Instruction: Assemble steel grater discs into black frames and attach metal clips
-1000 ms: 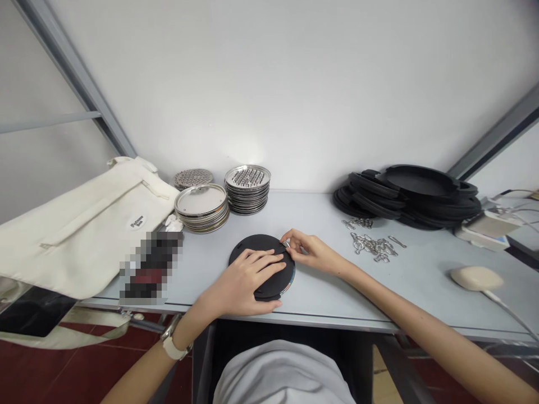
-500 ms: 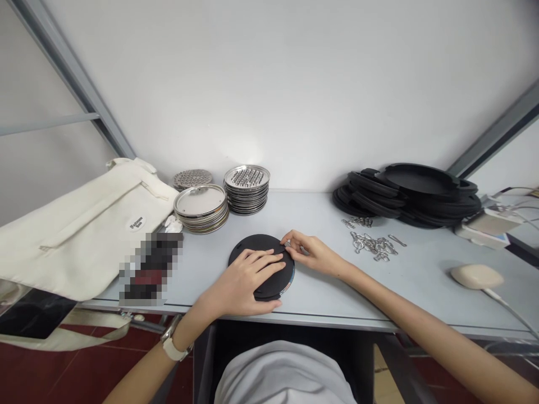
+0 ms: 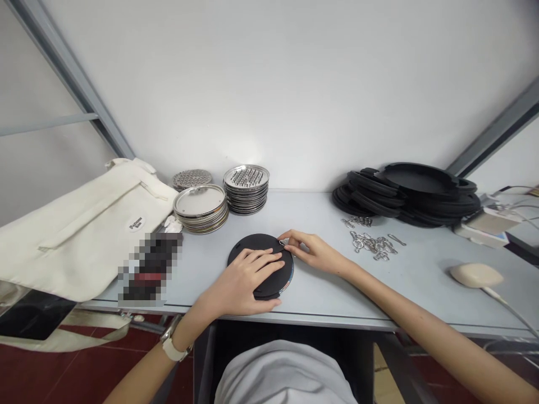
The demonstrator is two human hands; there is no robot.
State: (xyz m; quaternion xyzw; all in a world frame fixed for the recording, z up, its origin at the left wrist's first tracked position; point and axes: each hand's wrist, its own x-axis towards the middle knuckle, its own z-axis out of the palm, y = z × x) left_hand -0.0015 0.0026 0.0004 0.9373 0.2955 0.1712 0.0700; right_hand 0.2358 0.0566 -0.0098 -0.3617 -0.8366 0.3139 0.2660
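A round black disc lies on the table in front of me, with a shiny, coloured rim showing at its lower right edge. My left hand rests flat across it, fingers stretched out and thumb near the front edge. At the disc's upper right edge, my right hand pinches a small metal clip between thumb and fingertips. The clip's loop touches or hovers just over the disc; I cannot tell which. Several loose metal clips lie in a pile right of my right hand.
Behind the disc stand stacks of round metal grater plates and plain metal discs. Black round trays are heaped at the back right. A cream bag lies left; a white corded device sits right.
My right fingertips have shifted slightly, and the metal clip's loop now shows more clearly between them. The left hand stays in place on the disc.
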